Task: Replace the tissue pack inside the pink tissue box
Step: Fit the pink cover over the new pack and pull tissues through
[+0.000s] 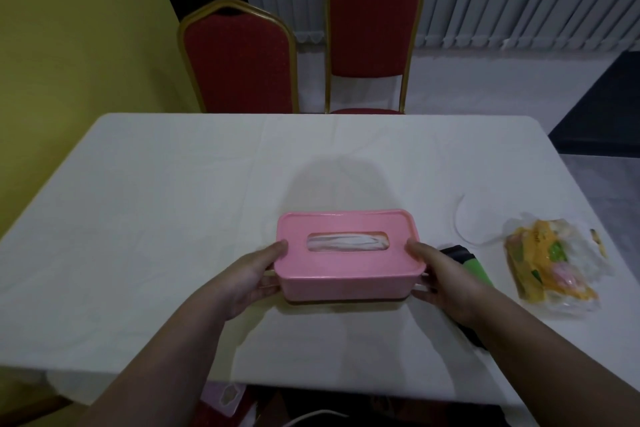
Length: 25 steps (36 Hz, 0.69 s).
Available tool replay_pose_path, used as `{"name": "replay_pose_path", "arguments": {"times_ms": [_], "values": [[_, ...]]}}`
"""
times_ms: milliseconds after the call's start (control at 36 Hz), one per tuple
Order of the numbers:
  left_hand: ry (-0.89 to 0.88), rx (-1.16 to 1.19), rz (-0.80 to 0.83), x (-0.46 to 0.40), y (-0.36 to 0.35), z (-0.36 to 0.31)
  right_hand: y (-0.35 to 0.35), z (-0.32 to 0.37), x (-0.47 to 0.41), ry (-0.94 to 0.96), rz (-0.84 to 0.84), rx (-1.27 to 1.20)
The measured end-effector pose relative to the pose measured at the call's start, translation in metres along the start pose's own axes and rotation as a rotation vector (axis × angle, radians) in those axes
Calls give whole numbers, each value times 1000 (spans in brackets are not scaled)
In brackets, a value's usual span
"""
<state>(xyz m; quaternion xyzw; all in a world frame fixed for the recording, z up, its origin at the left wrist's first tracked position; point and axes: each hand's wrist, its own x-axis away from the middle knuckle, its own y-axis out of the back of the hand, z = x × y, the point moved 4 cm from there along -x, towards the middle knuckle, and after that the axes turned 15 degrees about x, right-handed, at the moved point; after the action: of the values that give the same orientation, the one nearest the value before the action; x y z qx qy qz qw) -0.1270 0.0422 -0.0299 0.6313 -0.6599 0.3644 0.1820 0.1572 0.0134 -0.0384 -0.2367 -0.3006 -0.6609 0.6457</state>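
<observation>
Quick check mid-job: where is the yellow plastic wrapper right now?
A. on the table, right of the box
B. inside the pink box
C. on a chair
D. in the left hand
A: the yellow plastic wrapper lies on the table, right of the pink box, which both hands grip.

— What does the person wear on the arms?
— Nothing that shows: both forearms are bare up to the frame's edge, no sleeves.
— And the left hand (247, 279) and right hand (441, 282)?
— Bare too; short nails show on the fingers.
</observation>
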Motion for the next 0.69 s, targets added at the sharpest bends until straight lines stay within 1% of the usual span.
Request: {"name": "replay_pose_path", "arguments": {"times_ms": [167,333,694], "values": [[-58,-90,-44,-4,3,2,0,-1,0,5,-34,25],[-59,-179,-63,-11,8,2,2,-1,-3,-10,-70,81],[-75,-213,-127,-13,8,5,5,-2,-5,9,-66,136]]}}
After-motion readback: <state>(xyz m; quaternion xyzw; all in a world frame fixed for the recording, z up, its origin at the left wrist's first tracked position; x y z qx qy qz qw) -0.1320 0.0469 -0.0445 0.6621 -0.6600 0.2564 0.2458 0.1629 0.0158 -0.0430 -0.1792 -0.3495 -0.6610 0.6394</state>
